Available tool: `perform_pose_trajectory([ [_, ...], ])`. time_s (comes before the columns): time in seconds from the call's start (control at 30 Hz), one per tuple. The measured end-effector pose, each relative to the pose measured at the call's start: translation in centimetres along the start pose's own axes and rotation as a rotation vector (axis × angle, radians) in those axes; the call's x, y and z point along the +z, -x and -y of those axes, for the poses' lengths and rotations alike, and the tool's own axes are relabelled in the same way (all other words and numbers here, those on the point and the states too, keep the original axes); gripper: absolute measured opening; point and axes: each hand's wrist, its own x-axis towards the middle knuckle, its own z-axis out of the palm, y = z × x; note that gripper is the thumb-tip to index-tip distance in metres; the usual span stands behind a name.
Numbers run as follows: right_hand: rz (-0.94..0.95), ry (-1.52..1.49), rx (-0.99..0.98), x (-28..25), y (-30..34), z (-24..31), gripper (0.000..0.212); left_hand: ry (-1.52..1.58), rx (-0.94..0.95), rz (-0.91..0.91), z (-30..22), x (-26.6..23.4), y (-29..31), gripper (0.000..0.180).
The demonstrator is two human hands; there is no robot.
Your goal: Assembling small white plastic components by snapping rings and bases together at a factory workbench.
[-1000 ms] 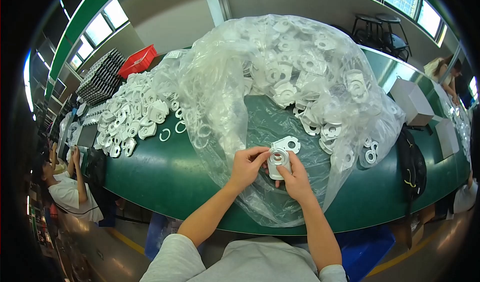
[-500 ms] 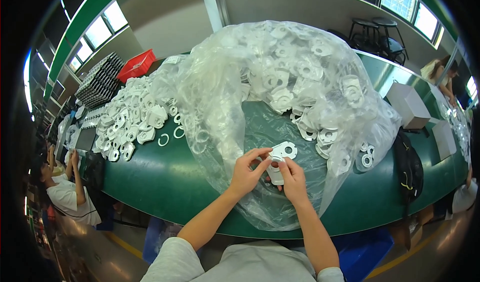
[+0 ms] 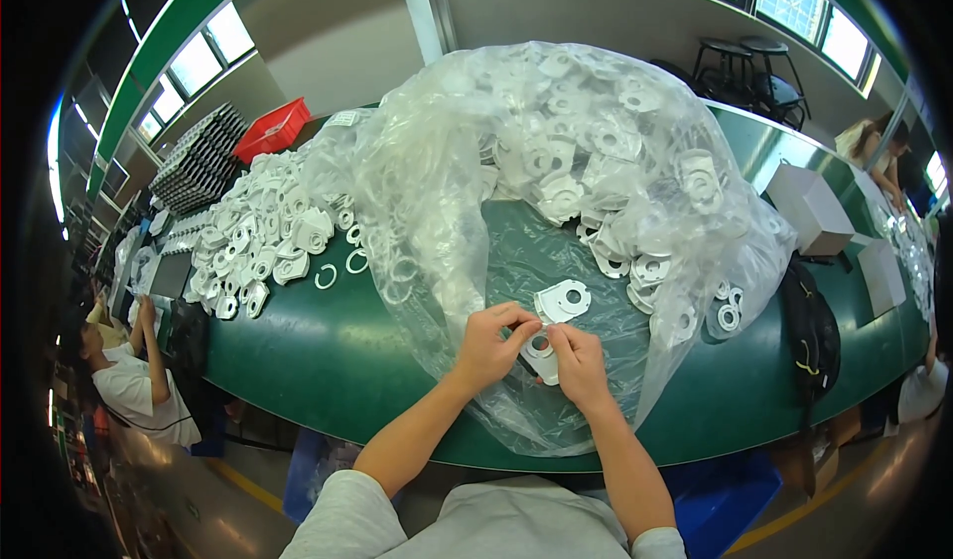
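Observation:
My left hand (image 3: 486,345) and my right hand (image 3: 579,362) come together over the clear plastic bag, fingertips pinched at the upper edge of a white plastic part (image 3: 543,368). This flat part has a round ring opening near its top and a broader lower end that tilts down between my palms. My fingers hide its sides and whatever small detail lies at their tips. Just beyond my fingertips another white plastic part (image 3: 552,306) with a round hole lies on the plastic film.
A large clear bag (image 3: 437,192) full of similar white parts covers the middle of the green table (image 3: 298,360). Loose white parts (image 3: 260,226) are heaped at left, by stacked dark trays (image 3: 197,157) and a red bin (image 3: 272,130). A black bag (image 3: 812,331) and grey boxes (image 3: 812,209) stand right.
The held part has dropped lower and tilted between my hands. My fingertips have drawn together at its upper edge, and my right hand has shifted slightly down. The part beyond stays put.

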Motion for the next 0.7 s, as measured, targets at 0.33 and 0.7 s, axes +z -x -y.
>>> perform_pose_trajectory([
  [0.33,-0.061,-0.218,-0.055,0.1,-0.7,-2.2,0.029,0.046,0.017,0.059,-0.1,0.4,-0.5,0.025],
  [0.7,0.079,-0.413,0.178,-0.7,-0.8,-1.8,0.029,0.36,-0.308,0.153,2.0,0.3,-0.4,0.038],
])
